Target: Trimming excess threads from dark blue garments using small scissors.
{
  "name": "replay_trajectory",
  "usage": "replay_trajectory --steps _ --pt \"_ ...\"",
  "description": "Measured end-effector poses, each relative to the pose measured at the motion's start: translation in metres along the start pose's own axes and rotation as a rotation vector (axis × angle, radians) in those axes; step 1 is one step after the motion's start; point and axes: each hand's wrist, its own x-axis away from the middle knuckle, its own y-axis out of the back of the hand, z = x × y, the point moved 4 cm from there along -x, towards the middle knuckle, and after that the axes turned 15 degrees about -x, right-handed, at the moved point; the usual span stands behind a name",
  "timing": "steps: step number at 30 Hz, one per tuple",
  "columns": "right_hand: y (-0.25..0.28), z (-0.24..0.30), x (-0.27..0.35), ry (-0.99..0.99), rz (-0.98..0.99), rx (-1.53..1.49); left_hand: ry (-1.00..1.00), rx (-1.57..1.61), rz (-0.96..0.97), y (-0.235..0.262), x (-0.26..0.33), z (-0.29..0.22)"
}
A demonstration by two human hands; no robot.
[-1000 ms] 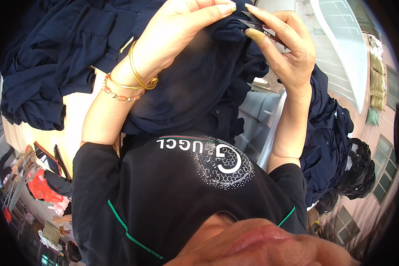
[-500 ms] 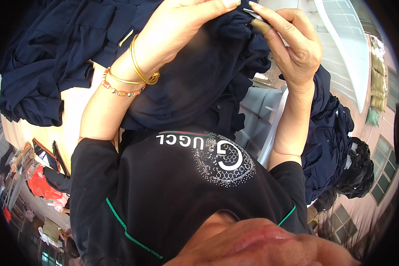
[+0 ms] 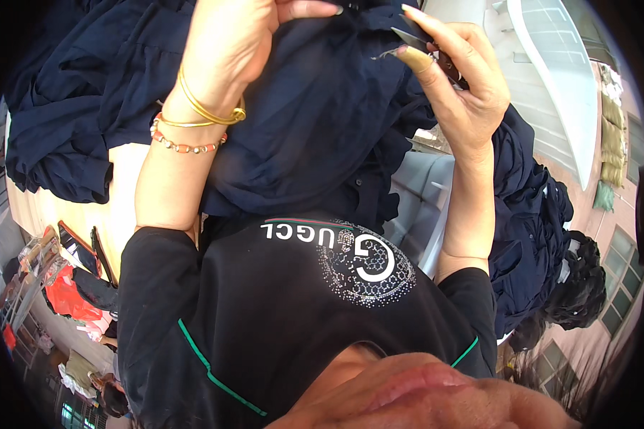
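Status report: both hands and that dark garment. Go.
Left hand gripping navy garment, held up. Right hand holding small thread snips at the fabric edge. More navy cloth piled on the table; nothing blocking.

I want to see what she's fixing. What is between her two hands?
In the head view, dark navy cloth fills the stretch between the left hand and the right hand, which holds a small tool at a loose thread.
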Motion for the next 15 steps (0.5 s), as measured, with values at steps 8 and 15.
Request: replay_trajectory --steps 8,15 --pt "-0.003 -0.028 0.007 0.079 0.052 -0.028 0.202 -0.150 -0.177 -0.008 0.009 0.006" --pt "-0.018 -0.057 0.010 -0.320 -0.061 -0.621 0.168 -0.195 -0.163 -0.011 0.009 0.002"
